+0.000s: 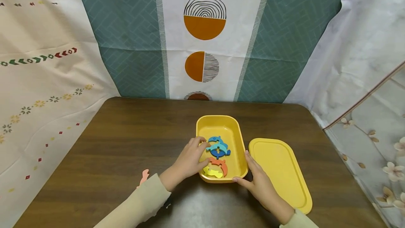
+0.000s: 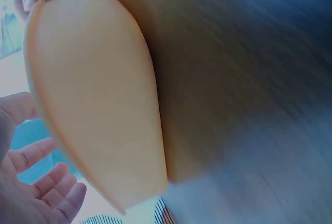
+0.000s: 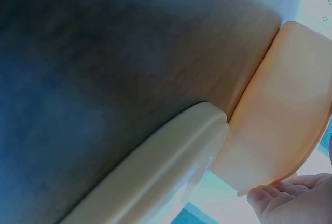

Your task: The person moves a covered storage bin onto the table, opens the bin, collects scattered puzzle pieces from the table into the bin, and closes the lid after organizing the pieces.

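Observation:
A yellow box (image 1: 235, 133) holds several flat sea-animal-shaped pieces: blue, teal, dark blue (image 1: 218, 153), orange (image 1: 222, 164) and yellow (image 1: 213, 174). My left hand (image 1: 190, 156) reaches over the box's left rim, fingers spread and slightly bent above the pieces. In the left wrist view those fingers (image 2: 39, 156) show apart beside the box wall (image 2: 98, 89), with nothing visible between them. My right hand (image 1: 262, 184) grips the box's near right corner, thumb at the front rim and fingers along the right side. The right wrist view shows its fingers (image 3: 275, 195) at the rim.
A yellow lid (image 1: 281, 168) lies on the brown table (image 1: 148, 126) right of the box, under the right forearm's side. A pink piece (image 1: 145, 176) peeks out beyond the left sleeve. Something small and dark is partly hidden below that sleeve. Patterned cloths hang behind and beside the table.

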The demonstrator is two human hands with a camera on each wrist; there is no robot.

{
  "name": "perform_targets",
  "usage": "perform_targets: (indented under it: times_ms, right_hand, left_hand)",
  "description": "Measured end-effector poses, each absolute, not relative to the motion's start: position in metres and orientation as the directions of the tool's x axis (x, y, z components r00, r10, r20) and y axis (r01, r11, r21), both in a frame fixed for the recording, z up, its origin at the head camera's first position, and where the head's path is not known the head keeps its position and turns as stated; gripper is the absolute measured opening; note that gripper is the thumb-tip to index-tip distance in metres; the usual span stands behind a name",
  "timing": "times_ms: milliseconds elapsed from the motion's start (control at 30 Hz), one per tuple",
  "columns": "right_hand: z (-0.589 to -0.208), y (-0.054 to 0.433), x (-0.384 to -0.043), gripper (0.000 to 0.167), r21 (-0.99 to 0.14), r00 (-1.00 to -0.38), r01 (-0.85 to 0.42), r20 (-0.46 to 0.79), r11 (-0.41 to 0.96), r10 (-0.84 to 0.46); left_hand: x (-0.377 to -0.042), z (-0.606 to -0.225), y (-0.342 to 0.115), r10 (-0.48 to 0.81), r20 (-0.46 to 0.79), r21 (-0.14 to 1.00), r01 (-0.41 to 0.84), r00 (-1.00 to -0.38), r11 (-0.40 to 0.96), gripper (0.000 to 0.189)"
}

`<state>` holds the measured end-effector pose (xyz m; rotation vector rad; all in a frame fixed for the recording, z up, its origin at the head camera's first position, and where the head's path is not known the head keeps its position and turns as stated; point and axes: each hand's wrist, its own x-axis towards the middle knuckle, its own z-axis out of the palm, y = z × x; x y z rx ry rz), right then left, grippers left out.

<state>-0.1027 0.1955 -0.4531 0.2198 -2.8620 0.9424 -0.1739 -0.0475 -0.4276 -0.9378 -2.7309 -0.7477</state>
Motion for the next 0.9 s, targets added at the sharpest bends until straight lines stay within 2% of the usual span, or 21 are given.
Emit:
perform_targets:
  times_ms: [533, 900]
  right_hand:
    - [-0.453, 0.192, -0.103, 0.094, -0.59, -0.983, -0.169, 0.157, 0.79, -0.093]
    - [-0.451, 0.19, -0.101, 0.093, -0.572, -0.983, -0.169, 0.159, 0.803, -0.094]
  left_hand:
    - [-0.158, -0.437, -0.105, 0.413, 0.372, 0.422, 0.548, -0.831, 0.722, 0.035]
    - [-0.143, -0.441, -0.152, 0.235, 0.35, 0.464, 0.386, -0.907, 0.797, 0.039]
